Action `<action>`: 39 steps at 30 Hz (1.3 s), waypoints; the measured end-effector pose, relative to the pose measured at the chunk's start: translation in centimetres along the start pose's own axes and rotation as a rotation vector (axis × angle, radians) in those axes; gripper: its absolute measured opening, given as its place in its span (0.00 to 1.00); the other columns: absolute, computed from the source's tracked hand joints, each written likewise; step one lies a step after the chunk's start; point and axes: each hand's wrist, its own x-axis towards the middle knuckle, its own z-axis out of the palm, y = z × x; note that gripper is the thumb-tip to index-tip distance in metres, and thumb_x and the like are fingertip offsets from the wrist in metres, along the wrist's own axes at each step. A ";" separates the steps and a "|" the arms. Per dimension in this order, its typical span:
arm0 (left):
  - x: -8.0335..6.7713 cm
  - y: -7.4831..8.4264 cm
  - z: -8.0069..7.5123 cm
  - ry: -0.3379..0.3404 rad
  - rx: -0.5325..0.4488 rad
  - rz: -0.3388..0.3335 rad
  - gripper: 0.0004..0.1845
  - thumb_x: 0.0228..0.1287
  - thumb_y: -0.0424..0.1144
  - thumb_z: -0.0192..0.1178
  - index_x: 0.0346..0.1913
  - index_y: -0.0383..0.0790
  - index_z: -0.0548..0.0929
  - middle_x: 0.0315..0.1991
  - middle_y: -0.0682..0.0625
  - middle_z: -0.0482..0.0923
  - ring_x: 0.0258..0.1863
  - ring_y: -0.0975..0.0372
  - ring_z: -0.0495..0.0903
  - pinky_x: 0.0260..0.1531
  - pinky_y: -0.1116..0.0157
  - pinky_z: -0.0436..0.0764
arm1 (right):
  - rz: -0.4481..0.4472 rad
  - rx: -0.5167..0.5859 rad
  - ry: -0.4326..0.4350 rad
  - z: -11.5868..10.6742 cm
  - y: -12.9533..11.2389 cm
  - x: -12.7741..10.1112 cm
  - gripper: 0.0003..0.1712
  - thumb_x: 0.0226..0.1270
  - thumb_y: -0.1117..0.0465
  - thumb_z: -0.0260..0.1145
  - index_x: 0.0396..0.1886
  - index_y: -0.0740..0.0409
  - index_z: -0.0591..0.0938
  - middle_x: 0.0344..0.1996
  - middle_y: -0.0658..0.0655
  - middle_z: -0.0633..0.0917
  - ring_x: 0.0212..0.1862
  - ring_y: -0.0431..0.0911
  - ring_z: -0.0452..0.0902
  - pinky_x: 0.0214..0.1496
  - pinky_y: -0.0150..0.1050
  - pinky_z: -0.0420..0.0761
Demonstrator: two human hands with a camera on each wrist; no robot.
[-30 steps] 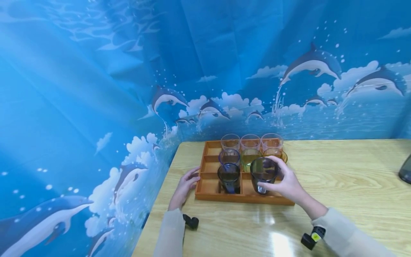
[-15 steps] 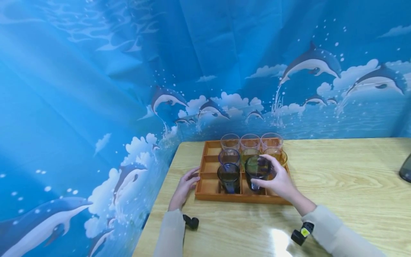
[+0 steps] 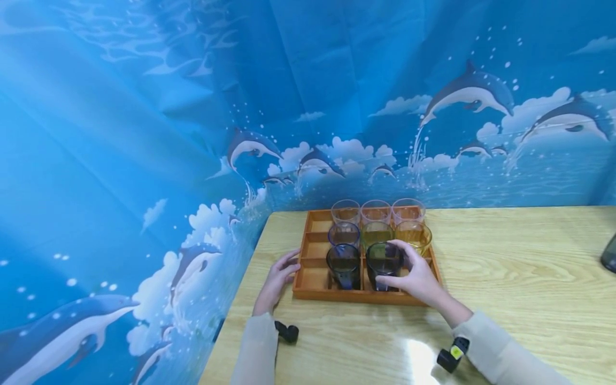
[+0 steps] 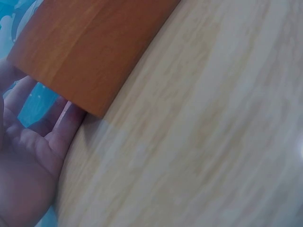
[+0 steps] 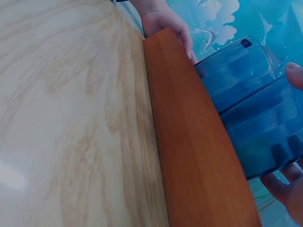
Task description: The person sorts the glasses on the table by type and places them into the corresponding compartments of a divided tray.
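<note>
Hand [image 3: 417,278] curled round dark glass [image 3: 383,266].

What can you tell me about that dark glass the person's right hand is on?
The dark glass is a see-through tumbler of smoky blue-grey tint, faceted on its sides as the right wrist view shows, and looks empty. It stands upright in the front row of the wooden tray, right beside a similar dark blue glass on its left. The right hand grips it from the right side, fingers curled over the rim and thumb at the front. A green glass stands just behind it.
</note>
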 end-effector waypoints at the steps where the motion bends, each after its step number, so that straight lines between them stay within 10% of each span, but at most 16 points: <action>1: -0.1 0.2 0.0 -0.006 -0.006 -0.001 0.24 0.65 0.40 0.57 0.64 0.45 0.71 0.58 0.43 0.70 0.55 0.56 0.69 0.47 0.59 0.74 | 0.002 -0.001 -0.001 0.1 0.1 0.0 0.48 0.42 0.54 0.78 0.64 0.53 0.65 0.54 0.58 0.73 0.51 0.54 0.73 0.50 0.45 0.74; 10: -1.1 2.1 0.4 -0.040 0.016 -0.018 0.25 0.66 0.37 0.55 0.66 0.42 0.68 0.59 0.44 0.69 0.55 0.56 0.69 0.48 0.59 0.73 | 0.009 -0.036 0.009 0.5 0.8 0.0 0.48 0.40 0.54 0.79 0.63 0.53 0.66 0.54 0.59 0.73 0.51 0.56 0.73 0.50 0.51 0.72; 29: -0.1 0.2 0.2 0.011 0.013 -0.014 0.23 0.63 0.43 0.59 0.62 0.52 0.74 0.57 0.47 0.71 0.55 0.56 0.70 0.48 0.57 0.72 | -0.038 -0.006 -0.018 -0.4 1.2 -1.1 0.42 0.52 0.58 0.73 0.66 0.53 0.64 0.53 0.62 0.75 0.52 0.57 0.73 0.51 0.55 0.72; 39: 0.1 -0.1 0.1 0.016 0.000 -0.005 0.24 0.64 0.41 0.59 0.63 0.49 0.72 0.58 0.44 0.70 0.55 0.56 0.69 0.47 0.59 0.73 | -0.245 0.098 0.034 -1.9 1.3 -1.6 0.32 0.54 0.76 0.67 0.59 0.73 0.67 0.47 0.71 0.76 0.48 0.47 0.76 0.49 0.35 0.76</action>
